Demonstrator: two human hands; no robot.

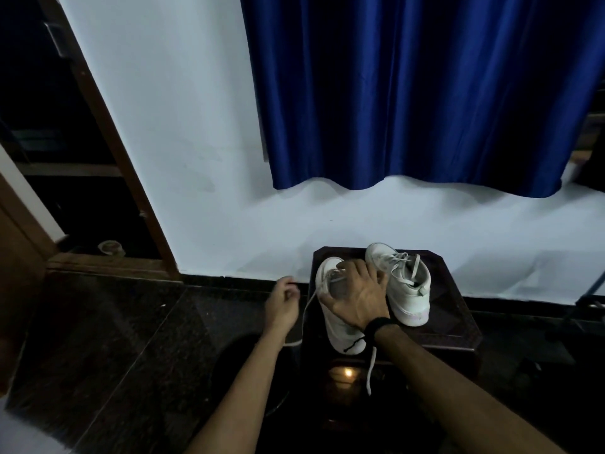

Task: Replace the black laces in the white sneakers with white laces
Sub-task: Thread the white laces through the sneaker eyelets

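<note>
A person's right hand [355,296] lay spread over the left sneaker [340,309] on the dark stool [455,309], while the left hand [282,304], just left of that shoe, pinched the white lace [306,314] running sideways from its eyelets.

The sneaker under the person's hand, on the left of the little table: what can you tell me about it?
The left sneaker is white and looks like smooth leather or a similar material, with a small black mark near its heel. It stands upright on the dark wooden table, toe toward the wall, close beside the right sneaker. The right hand rests over its top, fingers spread around the opening. A white lace runs from it out to the left hand, which pinches it; another end hangs off the table's front.
</note>
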